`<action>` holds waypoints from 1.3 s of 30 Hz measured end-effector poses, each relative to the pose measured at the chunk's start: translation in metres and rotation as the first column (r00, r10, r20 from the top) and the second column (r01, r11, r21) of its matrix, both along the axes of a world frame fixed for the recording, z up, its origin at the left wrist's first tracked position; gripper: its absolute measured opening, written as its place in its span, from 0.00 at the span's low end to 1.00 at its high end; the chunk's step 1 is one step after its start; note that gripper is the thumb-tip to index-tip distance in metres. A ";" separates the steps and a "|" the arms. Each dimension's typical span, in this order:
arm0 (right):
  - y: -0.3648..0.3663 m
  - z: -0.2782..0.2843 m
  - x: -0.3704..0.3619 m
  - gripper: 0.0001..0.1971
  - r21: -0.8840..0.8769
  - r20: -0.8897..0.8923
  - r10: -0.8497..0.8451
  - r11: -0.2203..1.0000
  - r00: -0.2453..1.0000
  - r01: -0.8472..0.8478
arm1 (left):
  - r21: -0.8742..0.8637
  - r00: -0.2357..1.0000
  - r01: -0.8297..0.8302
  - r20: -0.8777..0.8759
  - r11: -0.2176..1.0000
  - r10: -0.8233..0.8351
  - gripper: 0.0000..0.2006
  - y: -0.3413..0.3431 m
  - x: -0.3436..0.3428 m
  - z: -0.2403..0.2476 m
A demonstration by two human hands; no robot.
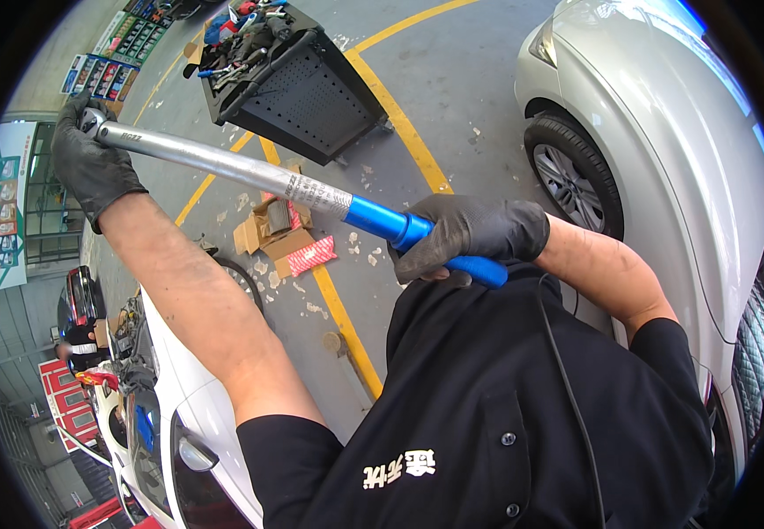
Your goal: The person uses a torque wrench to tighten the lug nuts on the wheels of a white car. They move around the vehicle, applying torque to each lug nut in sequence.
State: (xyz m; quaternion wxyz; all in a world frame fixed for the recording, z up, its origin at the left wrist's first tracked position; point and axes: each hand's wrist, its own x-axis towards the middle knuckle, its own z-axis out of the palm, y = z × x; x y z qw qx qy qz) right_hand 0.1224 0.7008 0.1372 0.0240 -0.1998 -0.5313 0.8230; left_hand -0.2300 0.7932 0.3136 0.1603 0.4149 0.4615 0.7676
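A long torque wrench (232, 165) with a silver tube and a blue grip lies across the view, held up in front of my body. At its ratchet head, upper left, my black-gloved left hand (95, 163) is closed around the head end. My right hand (483, 234), also in a black glove, wraps the blue handle (377, 217) near my chest. The rounded end of the handle sticks out below that hand. Most of the ratchet head is hidden by the left glove.
A black tool cart (307, 97) piled with tools stands ahead. Opened cardboard boxes (263, 231) and a red-and-white package (312, 256) lie on the grey floor with yellow lines. A silver car (664, 132) is at right, a white car (210, 432) at lower left.
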 end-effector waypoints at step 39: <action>-0.010 0.007 -0.007 0.17 0.515 -0.034 -0.257 0.823 0.966 0.238 | 0.325 0.957 0.129 -0.289 0.937 -0.031 0.07 -0.019 0.008 0.050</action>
